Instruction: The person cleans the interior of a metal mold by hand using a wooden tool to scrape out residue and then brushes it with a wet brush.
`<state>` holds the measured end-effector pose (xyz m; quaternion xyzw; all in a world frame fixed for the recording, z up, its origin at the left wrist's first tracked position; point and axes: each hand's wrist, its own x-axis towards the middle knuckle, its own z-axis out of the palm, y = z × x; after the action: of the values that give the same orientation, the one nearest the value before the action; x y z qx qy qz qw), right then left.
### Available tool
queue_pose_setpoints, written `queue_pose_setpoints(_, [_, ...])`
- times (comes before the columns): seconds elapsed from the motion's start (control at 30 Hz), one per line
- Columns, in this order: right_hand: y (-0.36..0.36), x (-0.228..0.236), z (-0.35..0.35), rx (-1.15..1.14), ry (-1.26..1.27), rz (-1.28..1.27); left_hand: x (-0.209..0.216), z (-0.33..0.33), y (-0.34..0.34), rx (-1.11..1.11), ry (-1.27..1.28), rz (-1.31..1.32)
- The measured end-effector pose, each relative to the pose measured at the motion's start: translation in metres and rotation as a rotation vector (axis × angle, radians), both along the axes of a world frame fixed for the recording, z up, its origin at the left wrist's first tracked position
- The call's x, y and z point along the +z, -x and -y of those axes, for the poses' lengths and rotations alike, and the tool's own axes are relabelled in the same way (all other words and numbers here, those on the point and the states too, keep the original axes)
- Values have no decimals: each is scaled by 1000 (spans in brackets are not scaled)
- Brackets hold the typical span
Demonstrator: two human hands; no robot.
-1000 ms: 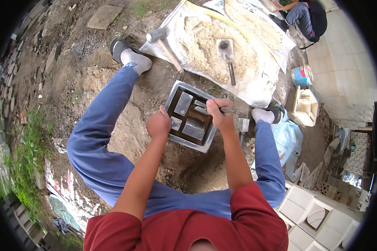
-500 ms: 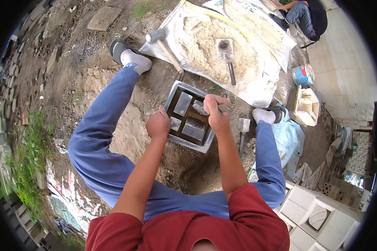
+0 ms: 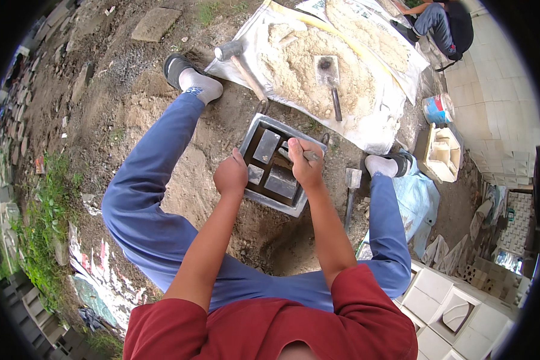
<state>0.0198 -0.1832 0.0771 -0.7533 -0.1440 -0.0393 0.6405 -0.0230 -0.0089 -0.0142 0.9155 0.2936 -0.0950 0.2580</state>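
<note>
A square metal mould (image 3: 274, 207) lies on the dirt between my legs, with several grey blocks inside, separated by brown gaps. My left hand (image 3: 230, 174) is closed at the mould's left rim, thumb on the edge. A small trowel-like tool (image 3: 310, 155) is gripped in my right hand (image 3: 306, 163) above the mould's right side. Its grey tip reaches over the inner gaps, and my fingers partly hide it.
Beyond the mould, a mallet (image 3: 243, 72) and a flat trowel (image 3: 327, 72) rest on a white sack (image 3: 375, 135) heaped with pale sandy powder. A hammer (image 3: 351, 183) lies at right. White blocks (image 3: 441, 300) stand lower right; another person (image 3: 435, 27) sits at upper right.
My right hand has shifted slightly left over the mould with the tool, uncovering the loop handle at its far right corner. My left hand stays at the left rim.
</note>
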Motion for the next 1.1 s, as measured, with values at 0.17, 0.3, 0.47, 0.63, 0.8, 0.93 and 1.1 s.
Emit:
queue_pose_setpoints(0.17, [-2,-3,12,-45,-126,-84,-1,4,-1,5,-1,3])
queue_pose_setpoints(0.3, [-2,0,11,-30,-42,-30,-3,1,2,-5,-3,-16])
queue_pose_setpoints(0.47, [3,-2,18,-24,101,106,-3,3,-3,-4,-34,26])
queue_pose_setpoints(0.63, [-2,5,13,-115,-42,-82,-3,-1,-2,13,-23,19])
queue_pose_setpoints(0.8, [7,-14,22,-126,-1,21,3,2,0,9,10,-1])
queue_pose_setpoints(0.93, [8,-1,23,-152,-69,-17,-2,-1,-6,19,-7,22])
queue_pose_setpoints(1.1, [4,-1,22,-119,26,12,-7,-1,3,8,-17,19])
